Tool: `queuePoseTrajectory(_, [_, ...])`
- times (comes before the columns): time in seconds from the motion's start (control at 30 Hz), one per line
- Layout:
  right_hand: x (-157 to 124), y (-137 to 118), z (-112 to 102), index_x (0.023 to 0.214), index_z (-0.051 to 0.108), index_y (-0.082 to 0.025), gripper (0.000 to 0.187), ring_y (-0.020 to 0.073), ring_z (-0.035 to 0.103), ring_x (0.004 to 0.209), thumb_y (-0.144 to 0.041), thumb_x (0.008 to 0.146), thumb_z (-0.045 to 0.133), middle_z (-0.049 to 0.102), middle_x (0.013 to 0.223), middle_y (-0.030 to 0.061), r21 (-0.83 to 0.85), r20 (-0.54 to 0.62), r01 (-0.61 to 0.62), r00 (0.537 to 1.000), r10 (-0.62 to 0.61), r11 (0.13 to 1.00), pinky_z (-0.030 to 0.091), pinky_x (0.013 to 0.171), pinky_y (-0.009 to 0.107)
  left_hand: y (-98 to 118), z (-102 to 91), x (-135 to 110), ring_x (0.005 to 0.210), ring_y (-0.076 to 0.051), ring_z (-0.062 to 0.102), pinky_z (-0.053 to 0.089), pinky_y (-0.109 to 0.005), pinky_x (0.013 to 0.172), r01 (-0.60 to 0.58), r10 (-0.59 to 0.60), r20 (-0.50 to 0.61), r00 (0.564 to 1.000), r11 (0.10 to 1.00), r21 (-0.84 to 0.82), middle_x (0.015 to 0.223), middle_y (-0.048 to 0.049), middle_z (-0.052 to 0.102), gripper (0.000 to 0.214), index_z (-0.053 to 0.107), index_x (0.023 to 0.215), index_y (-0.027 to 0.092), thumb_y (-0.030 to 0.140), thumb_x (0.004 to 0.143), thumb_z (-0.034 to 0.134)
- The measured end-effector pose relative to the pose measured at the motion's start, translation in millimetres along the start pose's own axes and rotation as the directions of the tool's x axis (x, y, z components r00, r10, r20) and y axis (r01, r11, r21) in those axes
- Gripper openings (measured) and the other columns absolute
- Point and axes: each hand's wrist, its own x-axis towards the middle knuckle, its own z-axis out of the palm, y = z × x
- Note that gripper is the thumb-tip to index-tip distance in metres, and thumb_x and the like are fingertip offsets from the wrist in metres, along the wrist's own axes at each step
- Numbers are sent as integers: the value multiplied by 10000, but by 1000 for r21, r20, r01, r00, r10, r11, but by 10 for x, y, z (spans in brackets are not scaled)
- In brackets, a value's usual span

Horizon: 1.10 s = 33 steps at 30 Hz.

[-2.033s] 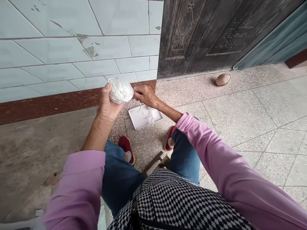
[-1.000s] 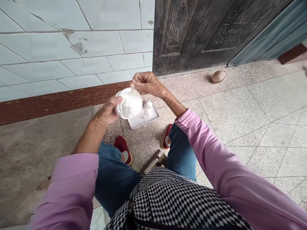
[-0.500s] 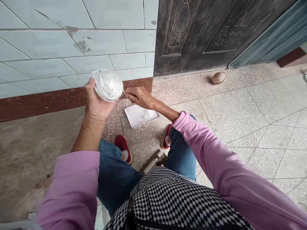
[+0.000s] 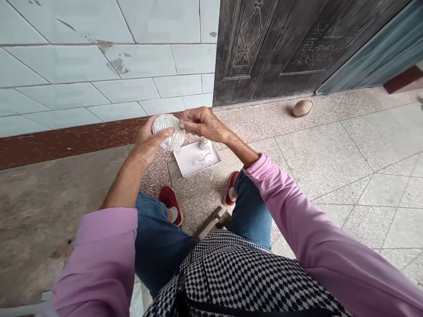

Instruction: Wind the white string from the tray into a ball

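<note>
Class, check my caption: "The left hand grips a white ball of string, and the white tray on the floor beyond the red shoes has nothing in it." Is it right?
Not quite: the white tray does have something in it. The head view shows loose white strands lying there. The rest of the caption stands.

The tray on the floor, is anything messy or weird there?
A bit messy: loose string lies tangled in the tray and seems to trail over its edge, unlike the neatly wound white ball in the left hand.
</note>
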Motion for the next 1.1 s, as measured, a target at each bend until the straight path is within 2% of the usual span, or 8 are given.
queuePoseTrajectory(0.1, [12, 56, -125, 962, 604, -215, 530, 151, 407, 810, -528, 1310, 853, 483, 842, -41, -81, -62, -3, 998, -2, 997, 354, 751, 291, 161, 106, -115, 1296, -404, 781, 685, -509, 1054, 154, -137, 118, 984, 976, -151, 1336, -146, 871, 966, 806, 1419, 206, 638, 661, 1221])
queuePoseTrajectory(0.2, [8, 60, -131, 933, 590, -247, 560, 198, 412, 848, -572, 1230, 935, 461, 830, -29, -143, -86, -30, 996, 18, 989, 364, 760, 318, 201, 174, -156, 1278, -436, 838, 730, -512, 1000, 187, -148, 209, 967, 966, -179, 1238, -139, 888, 854, 867, 1330, 245, 695, 685, 1198])
queuePoseTrajectory(0.3, [2, 56, -95, 935, 586, -271, 523, 235, 416, 874, -518, 1197, 967, 459, 832, -16, -146, -121, -68, 991, 50, 987, 392, 766, 342, 116, 212, -145, 1190, -445, 870, 759, -532, 937, 151, -115, 172, 978, 964, -220, 1131, -137, 879, 794, 897, 1252, 259, 776, 708, 1156])
queuePoseTrajectory(0.43, [23, 90, -152, 967, 585, -228, 417, 175, 400, 844, -337, 1247, 874, 452, 861, -42, -113, -76, -47, 996, 38, 992, 362, 787, 307, 37, 255, -135, 1133, -463, 872, 771, -560, 917, 178, -142, 169, 975, 958, -224, 1053, -145, 864, 750, 932, 1176, 257, 771, 670, 1137])
queuePoseTrajectory(0.67, [130, 225, -389, 902, 578, -247, 401, 166, 371, 818, -244, 1236, 802, 448, 803, -52, -41, -241, -77, 968, 64, 996, 387, 786, 317, 323, 359, -240, 1528, -585, 765, 709, -706, 1258, 186, -147, 122, 982, 878, -442, 1260, -252, 905, 803, 884, 1241, 190, 757, 706, 1074])
queuePoseTrajectory(0.83, [142, 335, -155, 797, 531, -268, 627, 168, 513, 820, -611, 1283, 731, 556, 710, -21, -130, -182, -135, 977, 110, 982, 412, 770, 337, 386, 373, -203, 1745, -542, 601, 665, -647, 1311, 48, -40, 27, 999, 846, -531, 1512, -195, 877, 853, 802, 1284, 250, 874, 770, 1073])
queuePoseTrajectory(0.93, [132, 275, 51, 825, 589, -216, 541, 141, 585, 811, -385, 1335, 660, 643, 786, -2, -223, -88, -116, 991, 98, 968, 438, 822, 311, 335, 329, -125, 1779, -518, 557, 646, -603, 1310, 8, -43, -52, 998, 842, -540, 1577, -145, 861, 948, 776, 1302, 277, 919, 698, 1125])
queuePoseTrajectory(1.1, [71, 25, 316, 896, 634, -200, 409, 185, 637, 898, -89, 1287, 679, 697, 855, 13, -375, 29, -156, 983, 179, 914, 441, 910, 323, 244, 209, -28, 1797, -459, 521, 614, -567, 1315, -53, -36, -170, 985, 869, -492, 1698, -84, 833, 915, 763, 1360, 305, 933, 764, 1062])
